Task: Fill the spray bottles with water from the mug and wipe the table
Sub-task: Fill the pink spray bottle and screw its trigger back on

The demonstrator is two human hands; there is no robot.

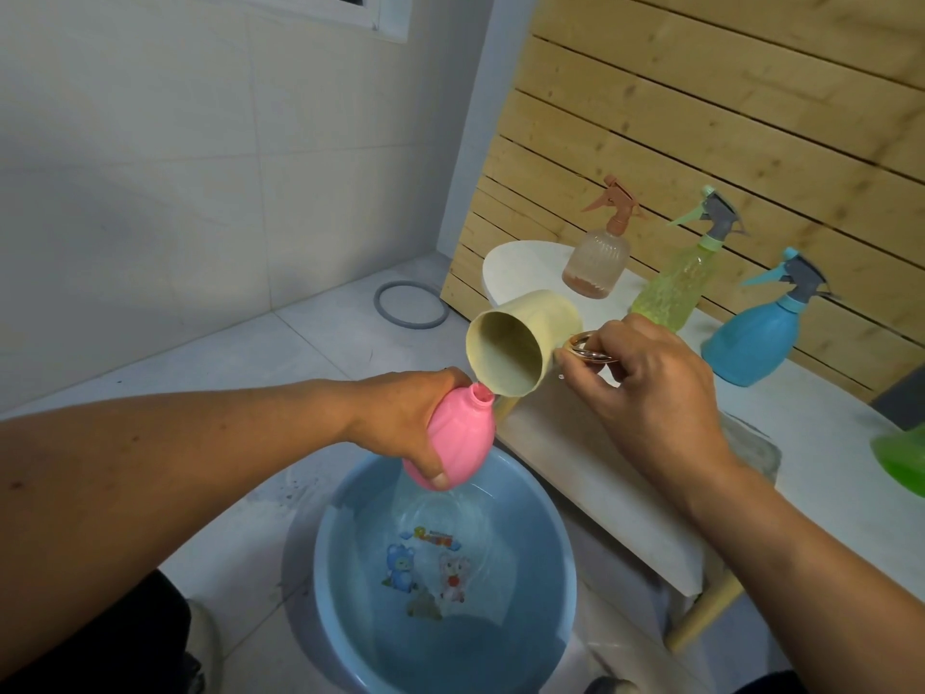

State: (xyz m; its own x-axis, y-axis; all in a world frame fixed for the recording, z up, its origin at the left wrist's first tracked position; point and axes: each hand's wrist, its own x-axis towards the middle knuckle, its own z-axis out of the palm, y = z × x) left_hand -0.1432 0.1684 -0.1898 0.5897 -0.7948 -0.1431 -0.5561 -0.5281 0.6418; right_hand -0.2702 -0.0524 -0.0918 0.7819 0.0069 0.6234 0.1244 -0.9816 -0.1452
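**A:** White tiled walls and floor, pale wooden slats behind the surface (826,473) — where do things stand?

**B:** Left hand (410,418) is wrapped around a pink bottle (453,435), tilted, its cap off, held over a blue basin (430,583) directly below both hands. Right hand (650,388) pinches the metal ring handle of the cream mug (520,343), tipped so its lip touches the bottle's neck.

**A:** Risks?

**B:** That neck is narrow and the mug mouth wide. I'd judge that a fast tilt would send water down the smooth plastic side and into the basin. The ring handle gives little leverage, so the mug could swivel.

**A:** And the others?

**B:** Beyond the right hand, on the smooth white surface: a ribbed clear bottle (595,257) with a brownish trigger, a bumpy yellow-green bottle (670,288), a rounded blue bottle (751,338). All keep their spray heads on. Something green (901,458) sits at the frame edge; I can't tell what.
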